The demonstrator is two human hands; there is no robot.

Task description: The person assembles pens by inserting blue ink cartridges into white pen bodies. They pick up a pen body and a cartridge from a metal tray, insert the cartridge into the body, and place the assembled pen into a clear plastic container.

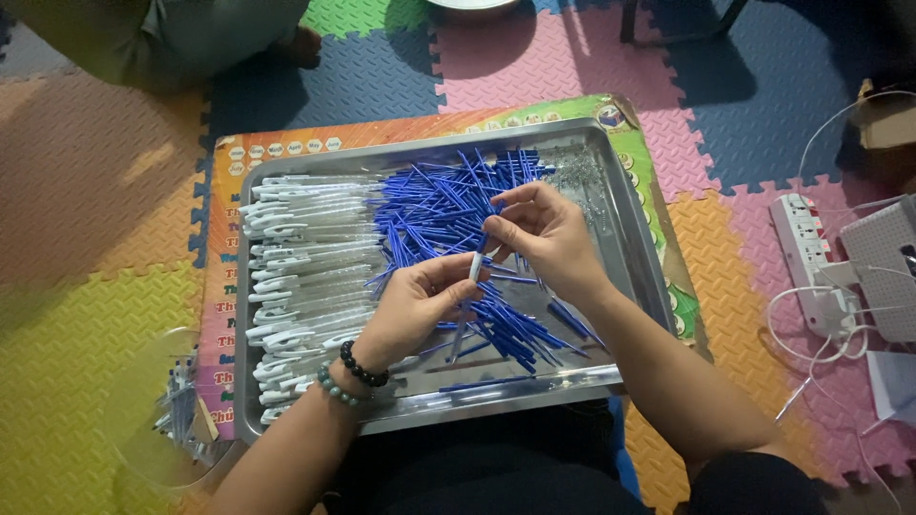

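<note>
A steel tray [420, 405] lies in front of me. A row of clear pen barrels with white clips [305, 277] fills its left side. A heap of blue pen refills [448, 205] covers the middle. Small metal springs [577, 181] lie at the far right corner. My left hand [415, 305], with two bead bracelets on the wrist, holds a clear pen barrel [474, 267] upright over the tray. My right hand [544, 234] pinches a blue refill [484, 238] just above the barrel's top end.
The tray rests on a colourful printed board [658, 219] over foam puzzle mats [105, 315]. A clear plastic container [176, 410] with assembled pens stands at the left. A white power strip [811, 257] with cables lies at the right. Another person [191, 38] sits at the far left.
</note>
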